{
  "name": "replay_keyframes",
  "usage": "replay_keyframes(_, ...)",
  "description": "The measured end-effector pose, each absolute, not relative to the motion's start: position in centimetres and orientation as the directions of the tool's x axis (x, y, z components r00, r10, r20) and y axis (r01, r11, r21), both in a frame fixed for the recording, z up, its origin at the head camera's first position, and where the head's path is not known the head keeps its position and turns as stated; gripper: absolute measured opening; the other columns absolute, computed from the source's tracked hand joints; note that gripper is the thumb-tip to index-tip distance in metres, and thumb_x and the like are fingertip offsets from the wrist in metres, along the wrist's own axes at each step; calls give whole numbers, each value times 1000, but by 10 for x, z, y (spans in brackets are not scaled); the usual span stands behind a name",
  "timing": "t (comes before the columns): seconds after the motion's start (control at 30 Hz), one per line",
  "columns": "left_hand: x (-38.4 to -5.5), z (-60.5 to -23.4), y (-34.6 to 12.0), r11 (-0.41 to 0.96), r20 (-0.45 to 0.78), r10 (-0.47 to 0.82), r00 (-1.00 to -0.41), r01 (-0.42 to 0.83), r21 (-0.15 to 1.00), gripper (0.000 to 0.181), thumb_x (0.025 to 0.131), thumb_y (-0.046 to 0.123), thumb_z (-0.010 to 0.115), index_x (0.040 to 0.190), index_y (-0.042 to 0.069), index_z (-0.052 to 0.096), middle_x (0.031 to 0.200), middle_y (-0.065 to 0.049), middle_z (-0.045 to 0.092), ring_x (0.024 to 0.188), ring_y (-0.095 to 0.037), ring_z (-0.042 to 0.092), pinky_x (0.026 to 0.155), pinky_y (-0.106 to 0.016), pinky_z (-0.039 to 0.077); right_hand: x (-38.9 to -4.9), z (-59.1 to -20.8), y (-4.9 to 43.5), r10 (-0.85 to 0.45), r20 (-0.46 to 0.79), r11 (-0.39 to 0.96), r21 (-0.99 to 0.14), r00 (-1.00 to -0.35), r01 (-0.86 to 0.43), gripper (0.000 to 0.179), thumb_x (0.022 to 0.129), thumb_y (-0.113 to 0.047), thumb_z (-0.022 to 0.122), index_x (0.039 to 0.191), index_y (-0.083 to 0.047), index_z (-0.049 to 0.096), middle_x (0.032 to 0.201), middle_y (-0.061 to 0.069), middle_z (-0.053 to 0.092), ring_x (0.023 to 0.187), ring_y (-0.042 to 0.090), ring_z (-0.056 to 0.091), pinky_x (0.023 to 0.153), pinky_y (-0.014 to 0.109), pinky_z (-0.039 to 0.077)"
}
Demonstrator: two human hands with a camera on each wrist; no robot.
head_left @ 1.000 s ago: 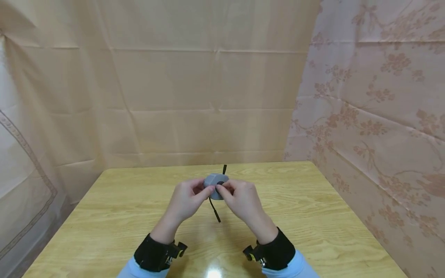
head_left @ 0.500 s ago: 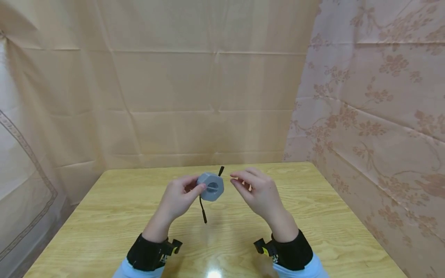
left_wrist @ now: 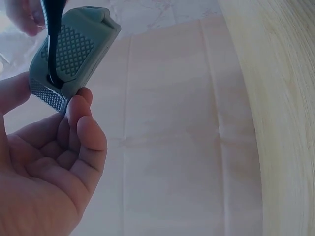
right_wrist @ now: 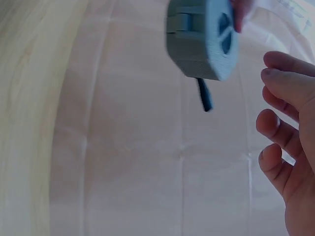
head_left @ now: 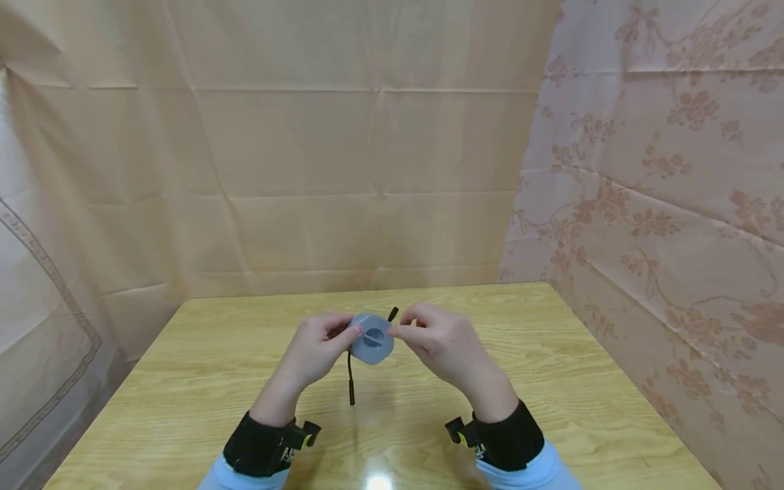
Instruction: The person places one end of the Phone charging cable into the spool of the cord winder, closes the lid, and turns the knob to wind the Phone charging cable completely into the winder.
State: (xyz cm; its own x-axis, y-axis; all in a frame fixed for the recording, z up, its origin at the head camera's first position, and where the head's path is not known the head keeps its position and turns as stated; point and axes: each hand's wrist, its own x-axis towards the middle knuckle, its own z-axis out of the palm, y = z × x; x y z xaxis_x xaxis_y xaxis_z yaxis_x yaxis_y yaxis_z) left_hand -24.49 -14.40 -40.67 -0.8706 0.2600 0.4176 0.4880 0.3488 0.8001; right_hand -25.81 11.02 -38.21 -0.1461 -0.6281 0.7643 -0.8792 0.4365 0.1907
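A grey hexagonal cable winder [head_left: 374,355] is held up over the table, its round recessed dial with a crossbar turned towards me. My left hand [head_left: 312,350] pinches its left edge, thumb on the front and fingers behind. From the winder's lower left hangs a black cable end [head_left: 351,386]; another black end [head_left: 393,314] sticks out at upper right. In the left wrist view the winder [left_wrist: 71,51] shows a diamond-textured side. My right hand [head_left: 446,344] is at its right edge in the head view; the right wrist view shows those fingers [right_wrist: 290,83] loosely bent, apart from it.
Below the hands lies a light wood-grain table [head_left: 214,381], with a bright reflection at its front. Beige cloth [head_left: 367,156] hangs behind it, and flowered cloth [head_left: 661,204] hangs on the right. Black straps with small cameras [head_left: 269,442] sit on both wrists.
My right hand came off the winder's dial, moved right, then came back near its right edge. The left hand kept its pinch, shifted slightly left and tilted the winder.
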Motion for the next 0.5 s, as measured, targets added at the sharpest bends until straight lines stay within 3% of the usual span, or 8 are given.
replay_keyframes(0.2,-245,-408,-145,352,375,318,-871,475,806,31,102,25,65,118,0,74,97,-6,74,81,-15,68,70,-28,57,-262,-397,98,-715,680,414,225,-163,-882,45,80,8,79,101,-31,83,94,-3,64,60,6,44,53,13,35)
replay_keyframes(0.37,-245,-409,-145,341,313,386,-868,450,825,28,103,27,63,112,2,75,92,-3,73,79,-17,67,71,-33,58,-262,-406,93,-738,641,435,216,-209,-874,36,83,-4,84,101,-35,83,90,-5,58,59,3,38,52,13,29)
replay_keyframes(0.5,-245,-409,-146,337,285,401,-871,429,838,29,104,27,62,113,2,75,94,-4,74,81,-17,69,73,-36,59,-260,-407,92,-708,660,481,190,-251,-856,28,83,-13,87,101,-34,83,85,-5,59,57,3,41,51,13,32)
